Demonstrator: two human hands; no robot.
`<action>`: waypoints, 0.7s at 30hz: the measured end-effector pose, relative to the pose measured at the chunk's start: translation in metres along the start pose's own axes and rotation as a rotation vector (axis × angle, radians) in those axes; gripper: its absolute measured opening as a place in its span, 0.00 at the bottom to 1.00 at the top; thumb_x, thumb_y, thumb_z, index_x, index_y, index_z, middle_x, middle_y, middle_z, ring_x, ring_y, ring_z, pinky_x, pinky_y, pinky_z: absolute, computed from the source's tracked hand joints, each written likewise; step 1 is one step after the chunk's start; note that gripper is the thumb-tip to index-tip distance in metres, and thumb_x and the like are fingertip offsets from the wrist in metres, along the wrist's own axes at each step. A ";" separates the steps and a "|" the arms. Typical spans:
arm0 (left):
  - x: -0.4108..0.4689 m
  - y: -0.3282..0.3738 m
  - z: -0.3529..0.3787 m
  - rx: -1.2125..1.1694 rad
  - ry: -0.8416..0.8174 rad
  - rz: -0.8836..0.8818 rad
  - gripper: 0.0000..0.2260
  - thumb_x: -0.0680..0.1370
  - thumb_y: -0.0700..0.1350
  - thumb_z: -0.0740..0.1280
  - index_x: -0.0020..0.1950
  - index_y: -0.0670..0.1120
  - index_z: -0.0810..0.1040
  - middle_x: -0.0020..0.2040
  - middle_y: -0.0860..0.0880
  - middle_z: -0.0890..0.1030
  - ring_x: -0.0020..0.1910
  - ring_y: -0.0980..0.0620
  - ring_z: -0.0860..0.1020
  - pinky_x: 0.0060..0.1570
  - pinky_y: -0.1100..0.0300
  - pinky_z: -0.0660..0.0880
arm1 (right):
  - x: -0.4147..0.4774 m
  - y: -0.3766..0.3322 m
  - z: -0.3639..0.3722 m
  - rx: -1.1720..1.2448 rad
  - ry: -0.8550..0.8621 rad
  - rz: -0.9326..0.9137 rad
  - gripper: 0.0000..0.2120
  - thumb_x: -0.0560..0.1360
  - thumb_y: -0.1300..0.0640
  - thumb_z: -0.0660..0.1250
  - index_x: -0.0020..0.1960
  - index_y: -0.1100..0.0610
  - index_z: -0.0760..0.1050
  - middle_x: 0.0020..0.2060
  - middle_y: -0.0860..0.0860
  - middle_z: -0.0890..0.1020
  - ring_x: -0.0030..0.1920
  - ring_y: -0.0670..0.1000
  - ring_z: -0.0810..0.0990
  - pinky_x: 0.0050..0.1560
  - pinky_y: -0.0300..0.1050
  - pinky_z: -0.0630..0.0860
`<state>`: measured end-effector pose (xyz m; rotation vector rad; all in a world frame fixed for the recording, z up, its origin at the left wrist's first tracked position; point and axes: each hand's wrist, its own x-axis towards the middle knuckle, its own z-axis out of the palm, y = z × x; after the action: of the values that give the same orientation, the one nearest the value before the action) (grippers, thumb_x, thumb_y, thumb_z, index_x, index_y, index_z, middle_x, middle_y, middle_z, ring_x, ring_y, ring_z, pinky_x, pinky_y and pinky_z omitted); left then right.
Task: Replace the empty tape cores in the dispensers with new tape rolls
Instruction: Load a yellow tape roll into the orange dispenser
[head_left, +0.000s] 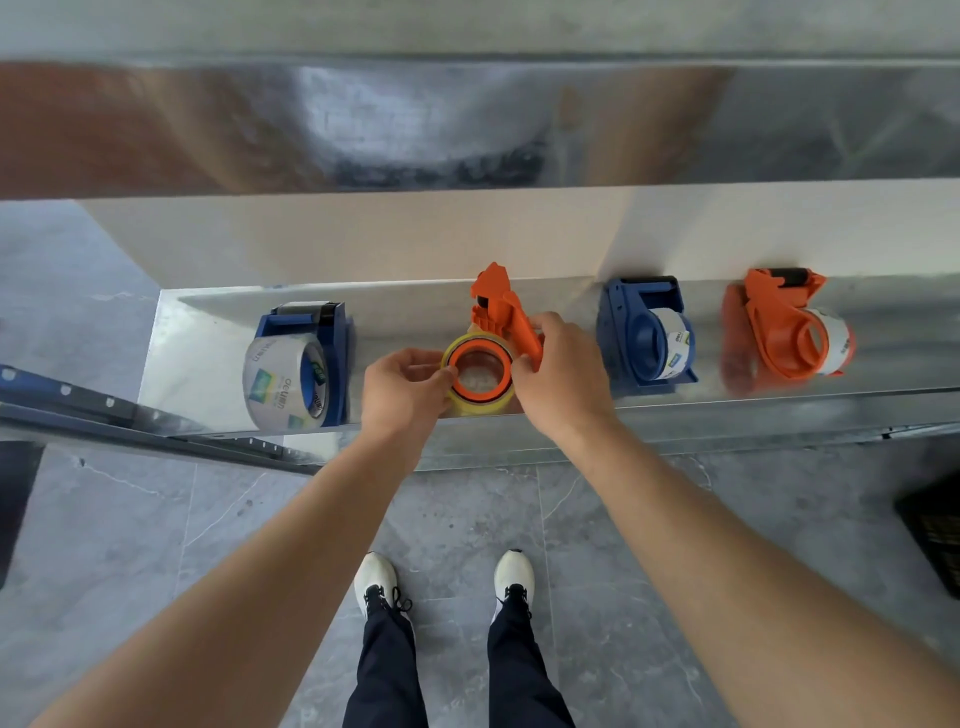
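An orange tape dispenser (501, 312) lies at the middle of a shiny metal shelf (571, 415). A yellowish clear tape roll (470, 402) sits around its orange hub. My left hand (402, 387) pinches the roll's left rim. My right hand (561, 371) grips the dispenser's orange handle beside the roll. To the left stands a blue dispenser (324, 358) holding a full clear roll with a printed label (283, 384). On the right are a second blue dispenser (647, 332) and a second orange dispenser (789, 325), each with tape on it.
A white wall panel (363, 239) backs the shelf, and a reflective metal shelf (467, 119) runs above it. A blue perforated rack beam (78, 397) angles in at the left. Grey tiled floor and my white shoes (376, 582) are below. A dark crate (935, 530) sits at the right edge.
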<state>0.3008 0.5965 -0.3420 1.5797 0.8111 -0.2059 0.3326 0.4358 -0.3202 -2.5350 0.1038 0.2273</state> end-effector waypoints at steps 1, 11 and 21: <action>0.000 0.000 0.001 -0.002 0.002 -0.003 0.07 0.80 0.40 0.76 0.57 0.44 0.84 0.49 0.47 0.88 0.47 0.49 0.88 0.50 0.53 0.86 | -0.001 -0.001 0.002 0.021 -0.005 0.004 0.14 0.80 0.57 0.67 0.65 0.53 0.75 0.52 0.51 0.80 0.49 0.52 0.81 0.49 0.51 0.82; -0.001 0.001 0.012 -0.142 0.047 -0.100 0.06 0.86 0.44 0.66 0.54 0.45 0.82 0.51 0.41 0.88 0.52 0.44 0.87 0.55 0.50 0.85 | -0.003 -0.006 0.006 0.207 -0.022 0.123 0.16 0.80 0.64 0.66 0.67 0.53 0.75 0.56 0.48 0.82 0.53 0.50 0.82 0.50 0.42 0.80; -0.006 0.014 0.009 -0.299 -0.083 -0.336 0.14 0.79 0.55 0.76 0.50 0.45 0.82 0.41 0.46 0.81 0.39 0.52 0.79 0.45 0.58 0.82 | -0.004 0.002 0.001 0.361 0.019 0.210 0.15 0.81 0.65 0.66 0.65 0.53 0.77 0.53 0.47 0.83 0.52 0.48 0.81 0.46 0.36 0.77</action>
<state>0.3077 0.5860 -0.3298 1.1434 0.9910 -0.3718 0.3285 0.4350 -0.3216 -2.1659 0.3843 0.2432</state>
